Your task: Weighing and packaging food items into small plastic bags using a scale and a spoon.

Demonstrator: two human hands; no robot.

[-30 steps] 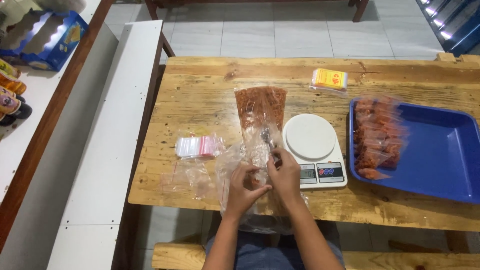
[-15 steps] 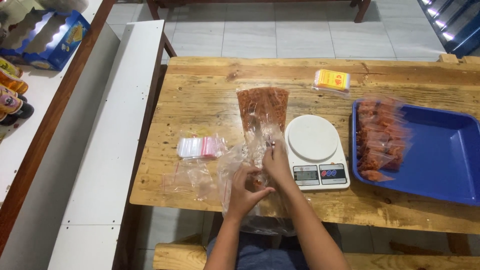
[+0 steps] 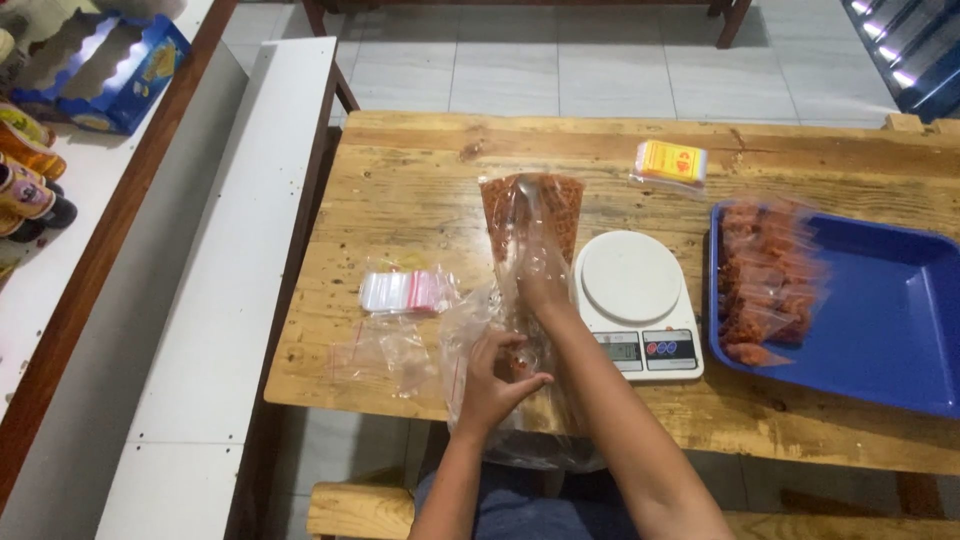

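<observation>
A large clear plastic bag (image 3: 530,215) of orange-red snack lies lengthwise on the wooden table (image 3: 420,180), its mouth toward me. My right hand (image 3: 545,290) is pushed inside this bag, closed on what looks like a metal spoon (image 3: 524,200) that reaches into the snack. My left hand (image 3: 495,375) sits at the bag's mouth near the table's front edge. Its fingers are curled on a small clear bag, which is hard to make out against the big bag's plastic.
A white digital scale (image 3: 630,300) stands just right of my right arm. Further right, a blue tray (image 3: 900,320) holds several filled small bags (image 3: 765,280). A yellow packet (image 3: 672,162) lies at the back. Empty zip bags (image 3: 405,292) lie left. A white bench (image 3: 230,300) runs along the left.
My right hand has moved away from my left hand and pushed forward, deeper into the large bag. My left hand has stayed at the bag's mouth.
</observation>
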